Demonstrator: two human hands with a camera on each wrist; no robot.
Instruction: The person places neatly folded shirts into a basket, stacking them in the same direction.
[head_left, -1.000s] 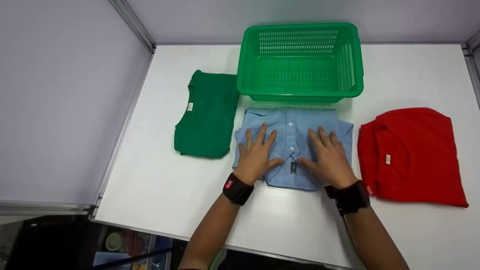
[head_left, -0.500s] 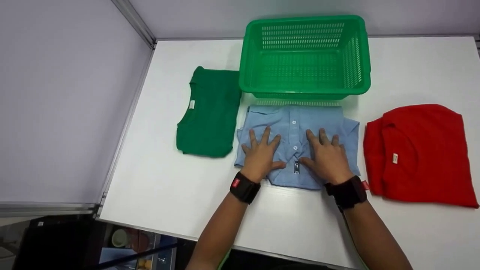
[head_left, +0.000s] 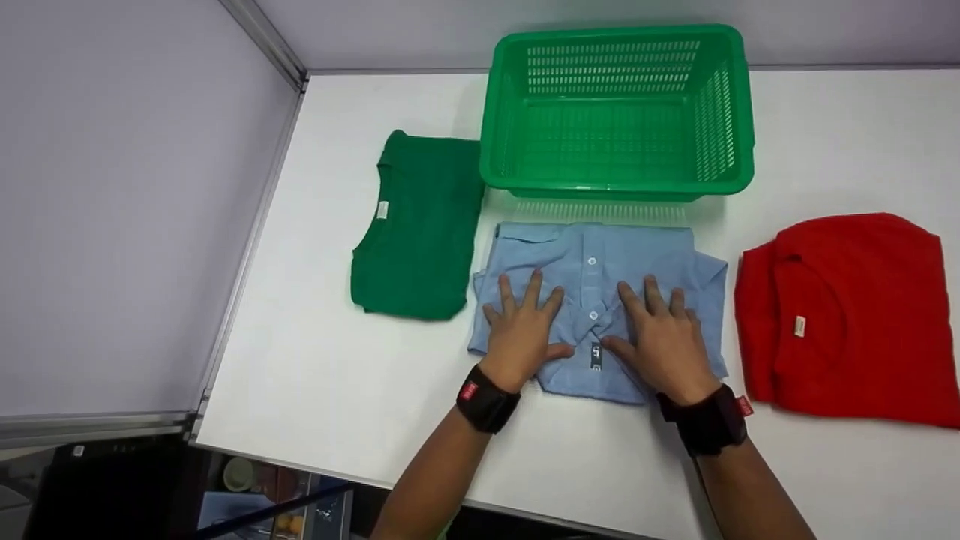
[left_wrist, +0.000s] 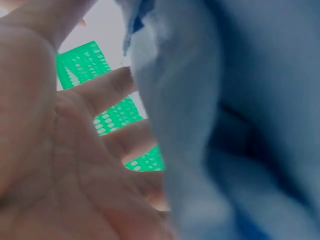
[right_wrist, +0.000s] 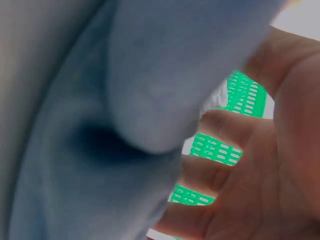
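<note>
Both hands (head_left: 525, 330) still flat on blue shirt (head_left: 600, 262) — seemingly drawn slightly nearer.

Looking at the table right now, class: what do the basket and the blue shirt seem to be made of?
Basket: apparently moulded plastic, bright green and slightly glossy, its walls and floor pierced with rows of slots.
Blue shirt: soft woven cloth, probably cotton, matt, creasing under both hands; it has a collar and small white buttons.

We see matt woven cloth on the blue shirt (head_left: 600, 300), glossy perforated plastic basket (head_left: 616, 184), smooth white worktop (head_left: 337, 360).
</note>
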